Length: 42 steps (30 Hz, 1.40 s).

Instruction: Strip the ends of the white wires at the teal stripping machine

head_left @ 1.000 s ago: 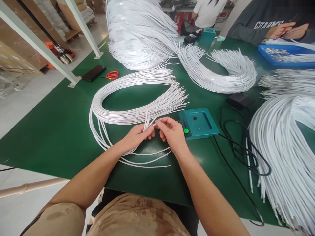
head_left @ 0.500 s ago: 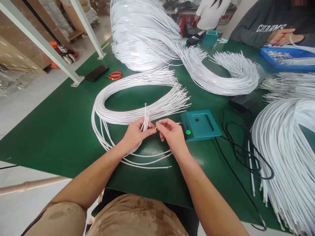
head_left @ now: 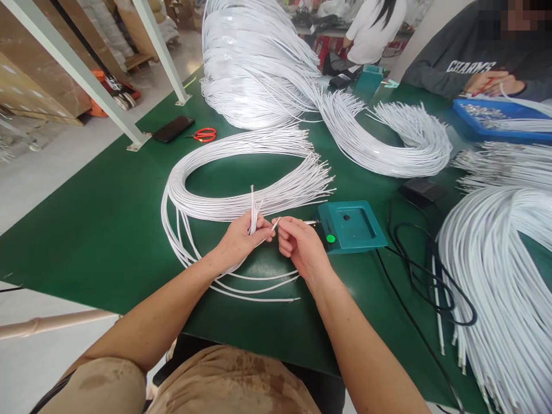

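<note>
My left hand [head_left: 242, 240] is closed around several white cables [head_left: 253, 215], their ends standing up above the fingers. One cable end [head_left: 275, 225] sticks out to the right between that hand's thumb and forefinger. My right hand [head_left: 301, 244] meets it, thumb and forefinger pinched at the tip, the other fingers curled. Just right of this hand sits a teal device [head_left: 356, 226] with a green button and a thin metal rod on its left side. Below my hands, loose cables [head_left: 263, 299] from the held group curve across the green table [head_left: 107, 230].
Behind my hands lies a curved bundle of white cables [head_left: 176, 178]. Larger bundles [head_left: 487, 259] fill the right side. Red scissors [head_left: 204, 134] and a black phone [head_left: 173, 129] lie at the back left. Black cords [head_left: 405, 259] trail right. A co-worker's hands [head_left: 491, 83] are above a blue tray [head_left: 468, 118].
The view has shifted slightly. My right fingers have drawn back a little from the left thumb, and more of the cable end shows between my hands.
</note>
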Each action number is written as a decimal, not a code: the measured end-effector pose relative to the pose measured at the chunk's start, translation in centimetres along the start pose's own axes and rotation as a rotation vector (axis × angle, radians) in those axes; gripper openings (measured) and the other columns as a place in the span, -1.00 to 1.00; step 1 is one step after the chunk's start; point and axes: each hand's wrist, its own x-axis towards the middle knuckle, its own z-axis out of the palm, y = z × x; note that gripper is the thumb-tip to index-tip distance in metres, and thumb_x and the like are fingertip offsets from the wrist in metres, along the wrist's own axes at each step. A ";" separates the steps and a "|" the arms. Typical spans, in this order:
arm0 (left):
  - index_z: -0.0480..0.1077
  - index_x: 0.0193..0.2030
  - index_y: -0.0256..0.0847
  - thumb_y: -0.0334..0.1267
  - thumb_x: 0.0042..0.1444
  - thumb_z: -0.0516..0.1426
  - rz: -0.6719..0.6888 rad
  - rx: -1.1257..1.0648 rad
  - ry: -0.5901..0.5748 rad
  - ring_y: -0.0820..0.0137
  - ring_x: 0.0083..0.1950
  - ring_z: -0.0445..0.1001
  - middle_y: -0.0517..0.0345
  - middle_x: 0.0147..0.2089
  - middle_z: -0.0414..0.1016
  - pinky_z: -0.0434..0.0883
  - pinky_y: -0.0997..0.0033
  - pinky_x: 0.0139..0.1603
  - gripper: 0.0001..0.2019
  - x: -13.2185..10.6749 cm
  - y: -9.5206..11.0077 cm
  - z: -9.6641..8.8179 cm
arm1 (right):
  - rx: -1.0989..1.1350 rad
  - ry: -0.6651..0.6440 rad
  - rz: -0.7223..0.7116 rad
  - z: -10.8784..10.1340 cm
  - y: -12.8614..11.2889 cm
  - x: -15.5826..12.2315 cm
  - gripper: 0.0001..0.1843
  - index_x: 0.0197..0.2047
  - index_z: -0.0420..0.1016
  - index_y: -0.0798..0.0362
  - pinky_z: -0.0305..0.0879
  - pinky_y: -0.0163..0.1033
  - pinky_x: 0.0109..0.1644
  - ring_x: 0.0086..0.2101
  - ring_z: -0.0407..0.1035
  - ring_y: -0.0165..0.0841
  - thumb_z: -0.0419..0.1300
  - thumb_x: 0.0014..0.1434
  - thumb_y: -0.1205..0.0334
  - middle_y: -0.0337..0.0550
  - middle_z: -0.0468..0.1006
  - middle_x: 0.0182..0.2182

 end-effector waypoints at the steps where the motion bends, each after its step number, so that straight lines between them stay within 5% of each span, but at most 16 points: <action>1: 0.04 -0.32 -0.31 -0.21 0.15 0.14 0.001 -0.006 -0.014 0.51 -0.27 0.42 0.09 -0.22 0.43 0.34 0.47 -0.21 -0.69 0.0 0.0 0.0 | -0.007 -0.013 0.007 0.0 0.0 0.0 -0.59 -0.26 0.29 0.23 -0.20 -0.44 -0.61 -0.65 -0.09 -0.63 0.26 0.01 0.05 -0.29 0.04 -0.56; 8: -0.01 -0.35 -0.30 -0.24 0.18 0.12 0.023 -0.009 -0.109 0.52 -0.26 0.40 0.16 -0.30 0.35 0.36 0.44 -0.13 -0.68 -0.3 -0.6 0.2 | -0.034 -0.042 0.063 0.0 -0.1 0.2 -0.41 -0.31 0.30 0.21 -0.22 -0.44 -0.64 -0.68 -0.22 -0.63 0.28 -0.07 -0.20 -0.33 -0.11 -0.65; 16: 0.00 -0.36 -0.31 -0.25 0.17 0.13 0.033 -0.066 -0.073 0.52 -0.25 0.37 0.13 -0.30 0.34 0.35 0.42 -0.14 -0.67 -0.1 -0.4 0.1 | 0.152 -0.171 0.164 -0.7 0.1 0.3 -0.39 -0.27 0.28 0.22 -0.18 -0.48 -0.63 -0.67 -0.19 -0.66 0.31 -0.08 -0.18 -0.35 -0.06 -0.63; 20: -0.01 -0.35 -0.31 -0.22 0.18 0.14 0.043 -0.130 -0.058 0.53 -0.24 0.35 0.13 -0.32 0.31 0.37 0.41 -0.11 -0.65 0.0 -0.5 0.2 | 0.174 -0.219 0.146 -0.7 0.1 0.2 -0.50 -0.19 0.26 0.22 -0.13 -0.50 -0.61 -0.66 -0.15 -0.67 0.25 0.07 -0.06 -0.35 0.00 -0.60; 23: 0.06 -0.26 -0.32 -0.21 0.19 0.15 0.045 -0.153 -0.062 0.54 -0.22 0.38 0.15 -0.28 0.32 0.37 0.43 -0.07 -0.69 0.1 -0.8 0.0 | 0.131 -0.150 0.100 -0.3 0.1 0.0 -0.59 -0.17 0.27 0.22 -0.08 -0.47 -0.59 -0.65 -0.12 -0.66 0.23 0.10 0.06 -0.33 0.07 -0.57; 31: 0.10 0.33 -0.06 -0.11 0.28 0.07 0.135 0.006 -0.131 0.60 -0.18 0.34 0.17 -0.16 0.25 0.30 0.54 -0.08 -0.49 0.0 -0.9 -0.5 | -0.668 0.218 -0.424 0.2 1.1 -0.3 -0.61 -0.24 0.48 0.17 0.26 -0.42 -0.32 -0.45 0.28 -0.59 0.13 0.16 -0.04 -0.20 0.42 -0.37; 35: 0.17 0.32 -0.18 -0.08 0.28 0.06 0.054 -0.032 -0.195 0.56 -0.17 0.31 0.09 -0.13 0.23 0.27 0.56 -0.19 -0.49 0.0 -0.8 -0.5 | -0.995 0.291 -0.679 -0.4 1.2 -0.3 -0.73 -0.34 0.48 0.13 0.15 -0.44 -0.29 -0.45 0.20 -0.66 0.07 0.22 0.13 -0.27 0.39 -0.41; 42: 0.26 0.13 -0.25 -0.24 0.12 0.22 -0.176 -0.510 -0.215 0.60 -0.29 0.30 0.14 -0.26 0.20 0.16 0.68 -0.46 -0.55 0.3 -0.3 -0.1 | -1.655 0.259 -1.072 -1.4 0.6 -0.1 -0.70 -0.41 0.39 0.13 0.00 -0.33 -0.24 -0.37 0.12 -0.51 -0.04 0.29 0.25 -0.18 0.31 -0.41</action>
